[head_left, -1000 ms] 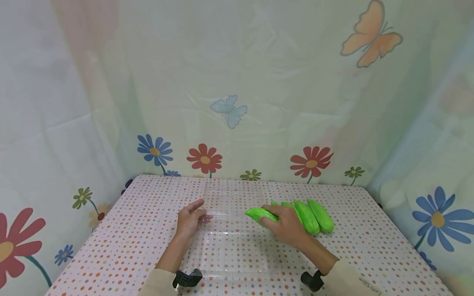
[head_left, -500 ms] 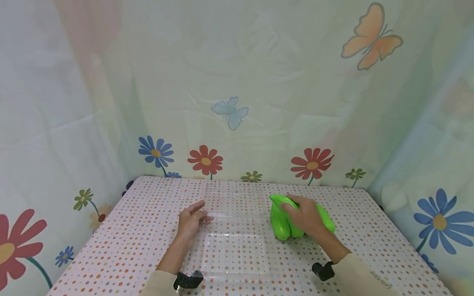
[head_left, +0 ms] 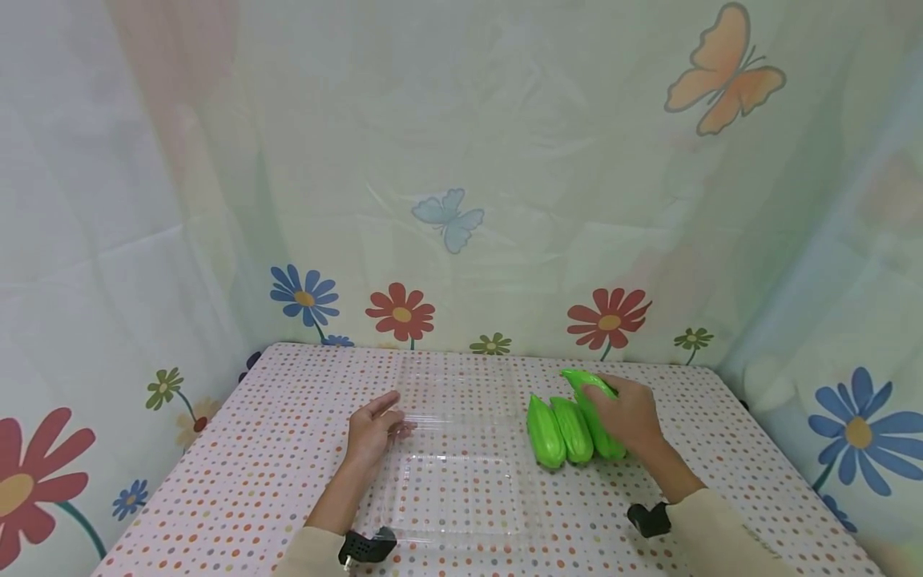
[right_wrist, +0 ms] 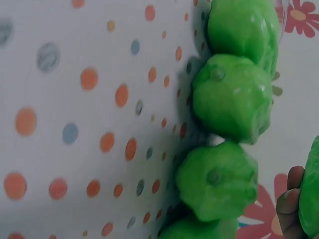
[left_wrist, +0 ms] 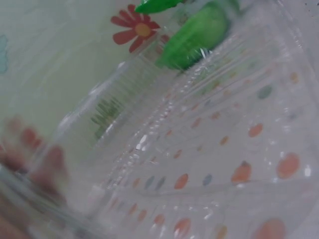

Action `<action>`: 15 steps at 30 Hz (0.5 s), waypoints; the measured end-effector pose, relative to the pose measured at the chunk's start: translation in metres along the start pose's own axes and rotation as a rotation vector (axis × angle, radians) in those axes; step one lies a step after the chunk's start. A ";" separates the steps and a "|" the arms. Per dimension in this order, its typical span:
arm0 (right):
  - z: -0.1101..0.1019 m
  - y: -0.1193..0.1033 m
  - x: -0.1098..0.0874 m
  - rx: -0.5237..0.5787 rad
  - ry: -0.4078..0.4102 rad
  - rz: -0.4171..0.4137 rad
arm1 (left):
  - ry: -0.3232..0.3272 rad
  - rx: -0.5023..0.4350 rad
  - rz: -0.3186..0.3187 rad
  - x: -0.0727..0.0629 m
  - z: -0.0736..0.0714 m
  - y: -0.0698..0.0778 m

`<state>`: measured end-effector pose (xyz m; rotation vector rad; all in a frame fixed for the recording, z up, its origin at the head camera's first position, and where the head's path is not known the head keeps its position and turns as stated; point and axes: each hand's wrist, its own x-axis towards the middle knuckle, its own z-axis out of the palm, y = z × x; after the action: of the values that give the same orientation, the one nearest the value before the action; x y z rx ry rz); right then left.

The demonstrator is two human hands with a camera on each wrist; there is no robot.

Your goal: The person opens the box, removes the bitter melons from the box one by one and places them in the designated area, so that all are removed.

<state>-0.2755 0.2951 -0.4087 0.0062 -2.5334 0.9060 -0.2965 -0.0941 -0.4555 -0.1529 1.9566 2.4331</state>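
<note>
In the head view my right hand (head_left: 629,409) grips a bright green vegetable (head_left: 586,381), long, glossy and ribbed with a pointed tip, above the right part of a row of similar ones. Part of the held vegetable (right_wrist: 310,199) and the fingertips (right_wrist: 288,206) show at the right edge of the right wrist view. Similar green vegetables (head_left: 546,437) lie side by side below; my hand hides the right end. My left hand (head_left: 369,433) holds the left side of a clear plastic container (head_left: 461,535), its fingers partly seen through the plastic.
The container stands open, with its clear lid (head_left: 454,365) laid back behind it. A dotted cloth covers the table (head_left: 303,417). A floral curtain (head_left: 505,160) hangs behind and at both sides. Each wrist wears a black device (head_left: 368,546).
My right hand has carried the green vegetable rightward from near the container, across the row and toward its right end. The left hand and the container have stayed in place.
</note>
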 end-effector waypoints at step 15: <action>-0.019 0.030 0.007 -0.066 0.059 0.176 | -0.007 0.001 0.006 0.000 -0.001 -0.001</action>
<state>-0.2783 0.3314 -0.4108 -0.2642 -2.5368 0.8734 -0.2965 -0.0950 -0.4562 -0.1387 1.9588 2.4327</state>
